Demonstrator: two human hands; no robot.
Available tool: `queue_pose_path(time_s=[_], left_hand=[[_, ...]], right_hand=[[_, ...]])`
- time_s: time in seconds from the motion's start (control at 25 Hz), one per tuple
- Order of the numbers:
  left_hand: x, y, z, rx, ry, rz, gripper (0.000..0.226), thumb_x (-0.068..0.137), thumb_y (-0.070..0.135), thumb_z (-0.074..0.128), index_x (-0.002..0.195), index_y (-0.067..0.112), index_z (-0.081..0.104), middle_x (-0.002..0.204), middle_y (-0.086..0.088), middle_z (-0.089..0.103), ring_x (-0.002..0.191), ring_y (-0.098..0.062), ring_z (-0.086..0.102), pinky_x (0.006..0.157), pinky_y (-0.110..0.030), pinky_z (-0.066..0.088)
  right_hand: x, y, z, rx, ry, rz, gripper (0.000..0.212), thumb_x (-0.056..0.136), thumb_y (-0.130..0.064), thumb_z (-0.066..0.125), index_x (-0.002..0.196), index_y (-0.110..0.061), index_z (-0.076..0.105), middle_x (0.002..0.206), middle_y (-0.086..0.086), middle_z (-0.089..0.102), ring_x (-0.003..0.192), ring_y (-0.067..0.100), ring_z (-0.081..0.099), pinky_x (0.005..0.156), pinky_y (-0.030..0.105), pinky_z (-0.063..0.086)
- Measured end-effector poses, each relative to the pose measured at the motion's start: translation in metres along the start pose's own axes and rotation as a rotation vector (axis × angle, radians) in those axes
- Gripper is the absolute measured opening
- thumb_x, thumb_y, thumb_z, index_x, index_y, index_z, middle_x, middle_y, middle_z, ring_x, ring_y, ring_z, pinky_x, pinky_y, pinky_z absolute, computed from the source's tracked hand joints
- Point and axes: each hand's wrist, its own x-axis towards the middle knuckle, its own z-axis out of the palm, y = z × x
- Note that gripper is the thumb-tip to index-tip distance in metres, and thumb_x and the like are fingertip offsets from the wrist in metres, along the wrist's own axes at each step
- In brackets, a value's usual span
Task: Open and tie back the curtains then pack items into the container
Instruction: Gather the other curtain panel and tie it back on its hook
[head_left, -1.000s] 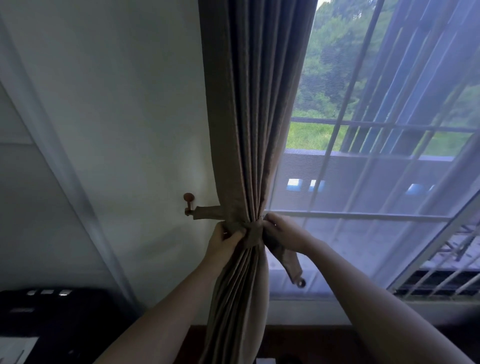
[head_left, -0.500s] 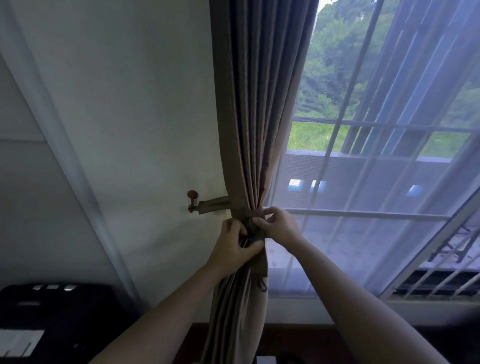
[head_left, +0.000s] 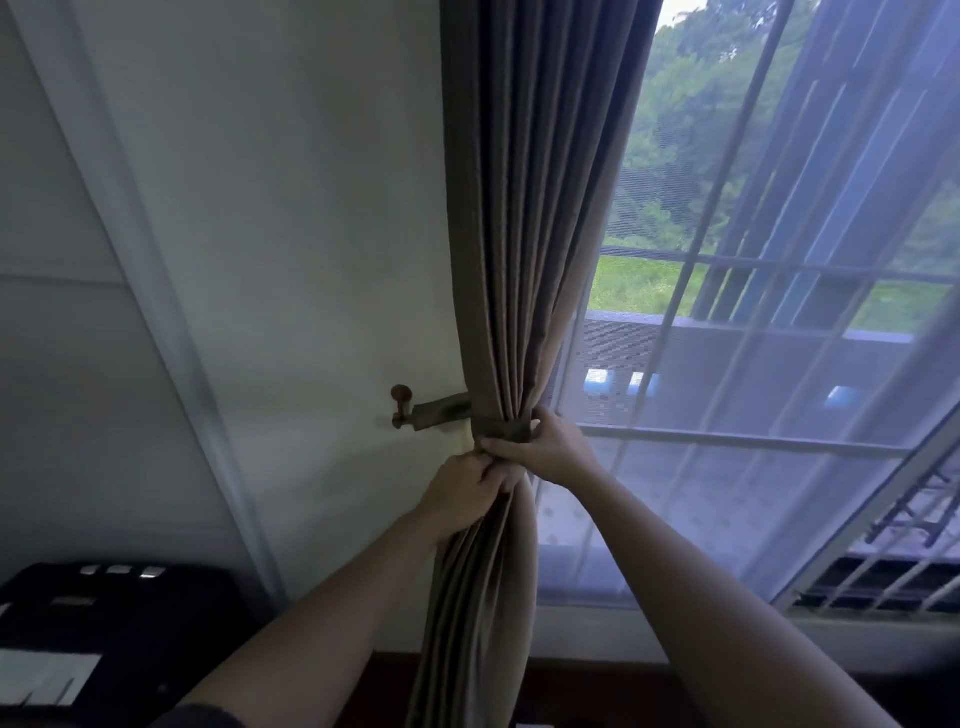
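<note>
A brown curtain (head_left: 524, 218) hangs gathered in folds beside the window. A matching fabric tieback (head_left: 501, 428) wraps round the bundle and runs left to a round-headed wall hook (head_left: 400, 402). My left hand (head_left: 462, 496) grips the bunched curtain just below the band. My right hand (head_left: 545, 447) holds the band from the right, fingers curled across its lower edge and thumb over the top. The band's loose end is hidden.
A sheer white curtain (head_left: 727, 467) covers the window to the right, with bars and greenery behind. A black device (head_left: 104, 634) with a white paper sits at the lower left. The white wall (head_left: 260, 260) lies behind the hook.
The hanging end of the tieback has been drawn round the curtain and no longer dangles. My right hand moved up onto the band; my left hand slid just below it.
</note>
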Motion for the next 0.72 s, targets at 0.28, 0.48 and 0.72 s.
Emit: queue_pose_path(time_s=[0.28,0.48,0.72], left_hand=[[0.006,-0.044,-0.075,-0.027,-0.175,-0.001,0.022,0.092,0.022,0.059,0.07,0.021,0.059,0.06,0.004,0.064,0.057,-0.015,0.064,0.058,-0.022,0.051],[0.018,-0.068,-0.104,-0.106,-0.176,-0.007,0.01,0.085,0.017,0.068,0.082,0.008,0.07,0.065,-0.015,0.069,0.056,-0.012,0.066,0.048,-0.016,0.046],[0.025,-0.101,-0.098,-0.539,-0.12,-0.121,0.017,0.089,-0.002,0.057,0.103,-0.002,0.065,0.086,-0.006,0.065,0.072,-0.002,0.066,0.072,-0.013,0.051]], right_hand=[[0.004,-0.011,0.015,0.058,0.097,-0.046,0.039,0.08,-0.029,0.065,0.111,-0.01,0.051,0.1,0.011,0.063,0.088,0.027,0.058,0.066,0.029,0.04],[-0.001,-0.012,0.028,0.213,0.156,-0.12,0.037,0.08,-0.02,0.067,0.112,-0.011,0.052,0.092,0.001,0.061,0.086,0.022,0.059,0.069,0.033,0.048],[0.001,-0.014,0.038,0.26,0.255,-0.115,0.029,0.078,-0.02,0.069,0.102,-0.017,0.054,0.074,-0.012,0.057,0.073,0.015,0.057,0.058,0.022,0.043]])
